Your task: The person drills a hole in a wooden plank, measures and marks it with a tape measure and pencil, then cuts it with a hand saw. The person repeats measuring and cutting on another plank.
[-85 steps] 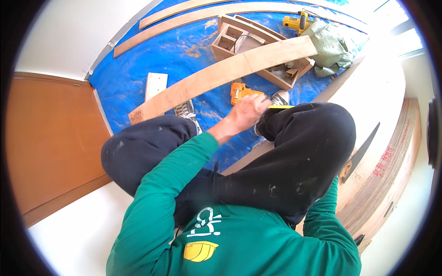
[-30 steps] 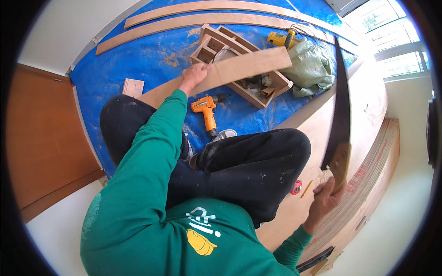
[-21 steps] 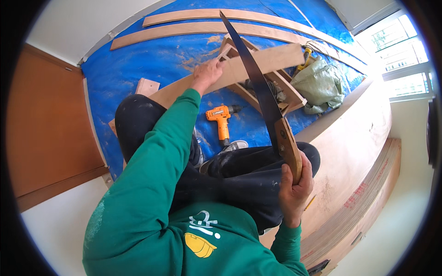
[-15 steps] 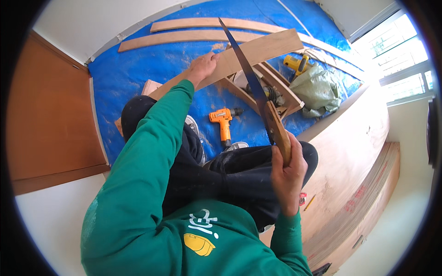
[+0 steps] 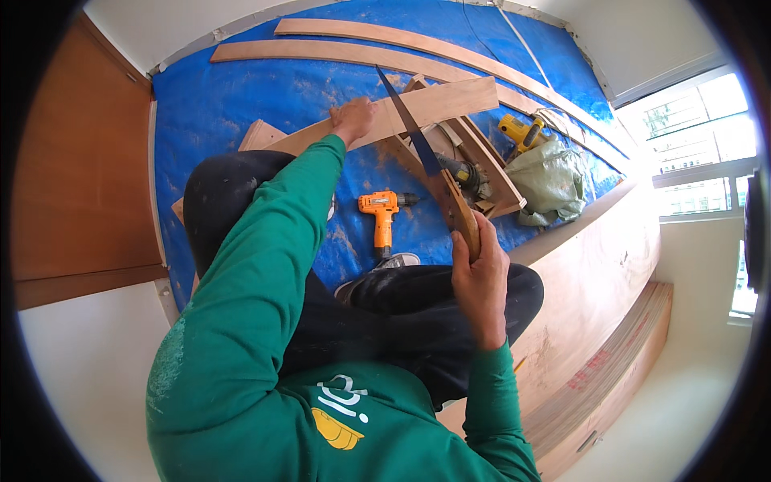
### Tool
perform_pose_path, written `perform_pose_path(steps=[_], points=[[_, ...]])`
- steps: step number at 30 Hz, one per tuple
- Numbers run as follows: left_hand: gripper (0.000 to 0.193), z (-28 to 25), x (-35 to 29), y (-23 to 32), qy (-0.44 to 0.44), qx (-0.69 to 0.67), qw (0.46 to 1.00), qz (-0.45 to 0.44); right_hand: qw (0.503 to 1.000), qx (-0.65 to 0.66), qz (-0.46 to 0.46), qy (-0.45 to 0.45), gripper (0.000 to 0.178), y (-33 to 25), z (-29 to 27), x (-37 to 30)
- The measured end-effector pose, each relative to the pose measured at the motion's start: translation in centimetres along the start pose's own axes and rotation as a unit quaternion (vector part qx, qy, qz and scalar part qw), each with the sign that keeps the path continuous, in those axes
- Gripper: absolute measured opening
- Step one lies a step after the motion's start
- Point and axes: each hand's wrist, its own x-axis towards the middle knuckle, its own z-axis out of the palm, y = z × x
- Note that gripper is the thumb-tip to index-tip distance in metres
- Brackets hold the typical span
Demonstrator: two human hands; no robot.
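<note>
A handsaw (image 5: pixel 424 153) is slanting up and leftward from the right hand (image 5: pixel 482 281), its dark, tapering metal blade crossing in front of a pale, flat wooden plank (image 5: pixel 454 102); whether the teeth are touching the wood, I cannot tell. The right hand is wrapping snugly round the saw's wooden handle, while the left hand (image 5: pixel 353 120) is gripping the plank left of the blade, most fingers hidden. Between and below both grips, an orange drill (image 5: pixel 382 213) is lying on a crinkled, dusty blue sheet (image 5: pixel 257 92). Just beyond the right grip, an open wooden box (image 5: pixel 502 178) is sitting partly behind plank and blade, holding a dark tool (image 5: pixel 464 173); a yellow power tool (image 5: pixel 522 132) and a rumpled greenish sack (image 5: pixel 548 181) are resting farther right. Beyond both hands, long wooden strips (image 5: pixel 321 51) are stretching across, and right of the right grip a broad plywood panel (image 5: pixel 594 273) is lying
</note>
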Motion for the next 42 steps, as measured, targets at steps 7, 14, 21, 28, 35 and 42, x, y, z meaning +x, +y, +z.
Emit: perform_pose_path(steps=[7,14,21,28,35,42], points=[[0.052,0.8,-0.9,0.6,0.074,0.001,0.997,-0.026,0.999,0.006,0.03,-0.024,0.038,0.8,1.6,2.1],[0.063,-0.4,-1.2,1.6,0.058,-0.029,0.997,-0.048,0.998,0.012,0.054,-0.035,0.034,-0.1,1.2,1.4],[0.069,-0.2,-0.7,1.5,0.036,-0.028,0.997,-0.065,0.997,0.019,0.065,-0.039,0.035,0.4,1.1,0.0],[0.073,0.7,-0.6,0.8,0.046,-0.017,0.998,-0.039,0.997,-0.045,0.029,-0.05,0.04,0.6,-1.7,-3.3],[0.073,2.0,0.1,-0.3,0.065,-0.021,0.997,-0.025,0.998,-0.034,0.044,-0.032,0.043,1.3,-1.5,-3.6],[0.075,1.9,0.3,0.0,0.069,0.002,0.997,-0.039,0.999,0.002,0.031,-0.036,0.04,2.7,2.6,-0.2]])
